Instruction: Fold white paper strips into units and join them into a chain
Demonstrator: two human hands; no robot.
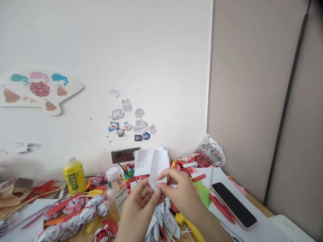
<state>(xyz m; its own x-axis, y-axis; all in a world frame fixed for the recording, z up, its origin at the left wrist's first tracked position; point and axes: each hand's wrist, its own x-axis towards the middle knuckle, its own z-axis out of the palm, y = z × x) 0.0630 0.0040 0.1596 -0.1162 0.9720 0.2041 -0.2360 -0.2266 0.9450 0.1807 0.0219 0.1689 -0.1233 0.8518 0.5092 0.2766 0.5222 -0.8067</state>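
Between my two hands is a narrow folded strip of white paper [154, 168], held upright above the table. My left hand [141, 201] pinches its lower end between thumb and fingers. At the lower right edge of the strip, my right hand [175, 185] grips the paper with thumb and forefinger, where a small fold shows. Below both hands lies a heap of folded white paper pieces [164, 223], partly covered by them. A handwritten white sheet [142, 163] stands behind the strip, against the wall.
A yellow bottle [73, 176] and a clear white-capped jar [113, 185] stand at left, near crumpled paper roses [75, 205]. To the right, a phone [233, 205] rests on white sheets. A yellow-handled tool [189, 227] lies in front. Wall socket [122, 155] has a plugged cable.
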